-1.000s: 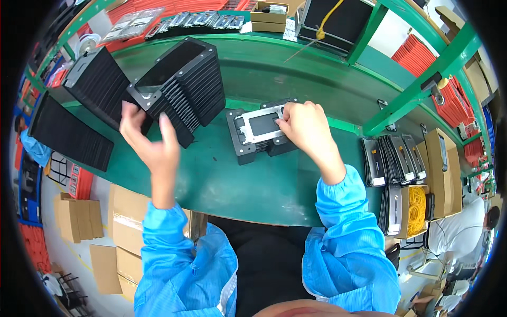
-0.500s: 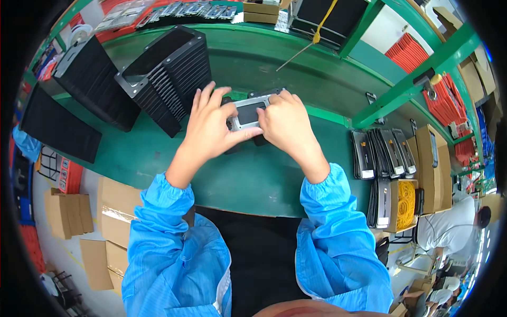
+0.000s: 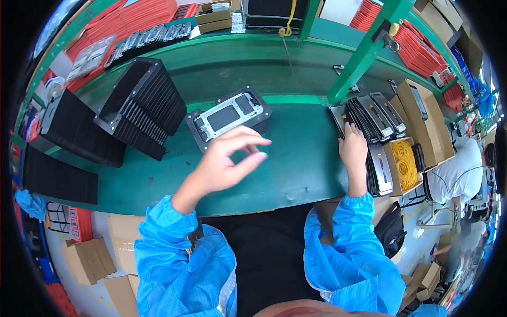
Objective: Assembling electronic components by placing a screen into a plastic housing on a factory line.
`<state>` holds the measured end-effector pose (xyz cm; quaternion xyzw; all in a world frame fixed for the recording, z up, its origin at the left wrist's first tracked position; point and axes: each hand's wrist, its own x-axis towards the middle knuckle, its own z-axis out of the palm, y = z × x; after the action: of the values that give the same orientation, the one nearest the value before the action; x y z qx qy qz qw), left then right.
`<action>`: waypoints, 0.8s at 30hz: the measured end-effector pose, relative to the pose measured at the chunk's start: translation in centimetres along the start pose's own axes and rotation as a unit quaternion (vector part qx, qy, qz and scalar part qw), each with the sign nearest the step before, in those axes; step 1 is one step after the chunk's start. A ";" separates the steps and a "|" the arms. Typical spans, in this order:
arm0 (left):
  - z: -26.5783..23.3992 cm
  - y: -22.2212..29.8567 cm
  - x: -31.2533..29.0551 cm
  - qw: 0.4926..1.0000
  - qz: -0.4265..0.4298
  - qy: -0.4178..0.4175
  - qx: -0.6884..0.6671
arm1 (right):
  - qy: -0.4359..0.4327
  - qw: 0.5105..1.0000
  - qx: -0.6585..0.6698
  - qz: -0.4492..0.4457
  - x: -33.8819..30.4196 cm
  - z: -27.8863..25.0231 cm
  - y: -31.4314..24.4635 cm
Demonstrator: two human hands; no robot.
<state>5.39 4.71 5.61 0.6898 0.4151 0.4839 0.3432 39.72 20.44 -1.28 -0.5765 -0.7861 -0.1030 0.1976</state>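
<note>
Silver frame [image 3: 237, 110], thin & rect., rounded corners, lies on a blk block [image 3: 203, 141] just beyond the L hand [image 3: 224, 161]. Frame's face has 2 dark windows: a big one at the L end, a smaller one at the R end, w/ a narrow silver bar btwn. Small dark details show nr its L end; too small to make out. It sits at a slant, R end farther from the L hand than the L end. Blk block is wider than the frame, so its corners stick out, w/ small round metal spots on them.

L hand: nothing in it, thumb & forefinger apart, other fingers loosely curled, held nr the frame's close edge. R hand [image 3: 353, 148]: fingertips at the close L edge of a row of dark panels [image 3: 376, 117]; can't tell if they're clamped on one. Panels are flat, dark-faced, w/ pale edges & small orange-ish marks, overlapping & leaning. More panels [image 3: 381, 168] lie just R of the R wrist, then a small box [image 3: 392, 168] w/ yellow bands [image 3: 405, 165]. Well L of the L hand, a blk rack [image 3: 163, 98] w/ many slots stands on the green table [image 3: 296, 158].
</note>
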 end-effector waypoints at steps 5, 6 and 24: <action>4.6 -5.6 0.1 0.995 -0.051 -0.072 -0.050 | 0.060 0.995 0.081 0.006 -1.9 0.1 0.3; 5.1 -6.4 -0.1 0.994 -0.061 -0.069 -0.058 | 0.077 0.990 0.115 0.018 -2.0 0.0 -0.1; 3.6 -8.0 0.9 0.839 -0.036 -0.050 -0.541 | -0.358 0.577 0.719 -0.146 6.3 -3.0 -14.6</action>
<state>7.06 8.61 -2.09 0.4021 0.0947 0.5835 0.6992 24.88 20.17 5.15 -0.1125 -0.6831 0.6833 0.2321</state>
